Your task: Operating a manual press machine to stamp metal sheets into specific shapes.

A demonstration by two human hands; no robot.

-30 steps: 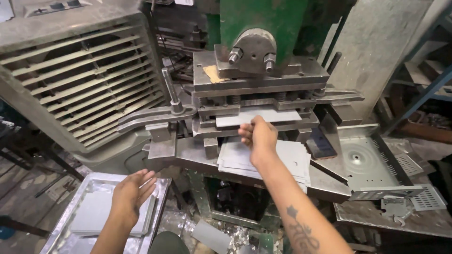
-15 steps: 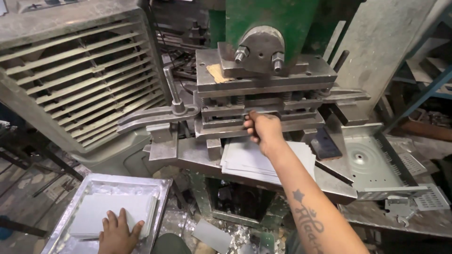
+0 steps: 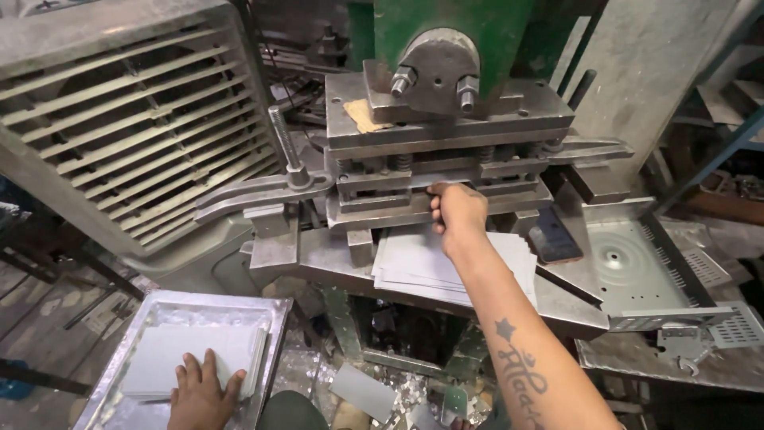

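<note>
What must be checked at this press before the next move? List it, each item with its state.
1. Right hand clear of the die plates: not ok; its fingers are at the slot between them.
2. Left hand away from the press: ok; it rests flat on the grey sheets in the metal tray.
3. Sheet seated in the slot: cannot tell; the right hand hides it.
4. Stack of sheets on the press bed: ok; it lies flat under the right wrist.
5. Bed free of loose items: not ok; a dark phone lies beside the stack.
</note>
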